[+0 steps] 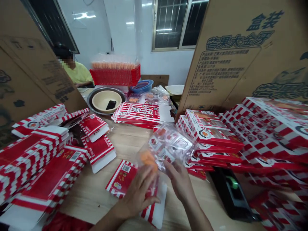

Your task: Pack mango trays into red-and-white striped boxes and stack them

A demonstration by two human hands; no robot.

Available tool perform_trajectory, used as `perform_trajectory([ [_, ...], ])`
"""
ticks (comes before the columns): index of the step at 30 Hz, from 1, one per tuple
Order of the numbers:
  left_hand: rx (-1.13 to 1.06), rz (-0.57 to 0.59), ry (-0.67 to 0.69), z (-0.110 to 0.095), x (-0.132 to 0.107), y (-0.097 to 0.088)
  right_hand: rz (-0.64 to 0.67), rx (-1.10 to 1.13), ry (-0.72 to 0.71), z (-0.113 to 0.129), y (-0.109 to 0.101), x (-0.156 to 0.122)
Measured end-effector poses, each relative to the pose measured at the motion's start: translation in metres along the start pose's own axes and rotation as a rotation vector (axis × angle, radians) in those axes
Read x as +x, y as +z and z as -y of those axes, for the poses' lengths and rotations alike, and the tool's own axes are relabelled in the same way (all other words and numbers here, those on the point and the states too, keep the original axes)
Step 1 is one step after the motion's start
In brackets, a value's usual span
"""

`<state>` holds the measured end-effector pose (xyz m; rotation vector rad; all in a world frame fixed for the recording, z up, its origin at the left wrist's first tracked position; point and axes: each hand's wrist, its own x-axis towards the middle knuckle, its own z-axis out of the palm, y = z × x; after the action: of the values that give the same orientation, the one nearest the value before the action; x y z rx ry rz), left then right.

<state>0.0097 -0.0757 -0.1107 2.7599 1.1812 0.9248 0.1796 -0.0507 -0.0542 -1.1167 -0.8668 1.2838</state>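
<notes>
My left hand [137,192] grips the lower part of a clear plastic bag [168,144], which holds red-printed packets and an orange food piece [148,159]. My right hand [179,179] holds the bag's other side, with its fingers pressed against the plastic. Beneath my left hand lies a flat red-and-white striped carton [120,179] with a barcode, partly hidden by that hand and the bag. Both hands are over a light wooden table [96,192].
Stacks of flat striped cartons [31,154] fill the table's left side, with more [264,134] at right. Upright cardboard sheets [228,54] rise at right. A black device [231,192] sits at right. Behind are a steel basin [106,101], a red crate [115,77] and a seated person [77,72].
</notes>
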Motion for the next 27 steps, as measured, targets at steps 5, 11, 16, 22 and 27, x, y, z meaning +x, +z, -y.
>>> perform_trajectory([
  [5, 0.003, 0.62, -0.365, 0.024, 0.014, 0.008, -0.194, -0.295, -0.208, 0.006, -0.032, -0.006],
  [11, 0.026, 0.676, -0.312, 0.011, 0.013, 0.012, -0.478, -0.175, -0.224, -0.02, -0.063, -0.012],
  [16, -0.011, 0.901, -0.182, -0.028, -0.03, 0.029, -0.501, 0.065, -0.227, -0.017, -0.062, -0.016],
  [22, -0.239, 0.82, -0.052, -0.031, 0.002, -0.038, -0.395, 0.251, -0.31, 0.014, -0.052, -0.008],
  [27, -0.773, 0.353, -0.366, -0.011, 0.044, -0.1, -0.414, 0.393, -0.457, 0.036, -0.032, -0.001],
])
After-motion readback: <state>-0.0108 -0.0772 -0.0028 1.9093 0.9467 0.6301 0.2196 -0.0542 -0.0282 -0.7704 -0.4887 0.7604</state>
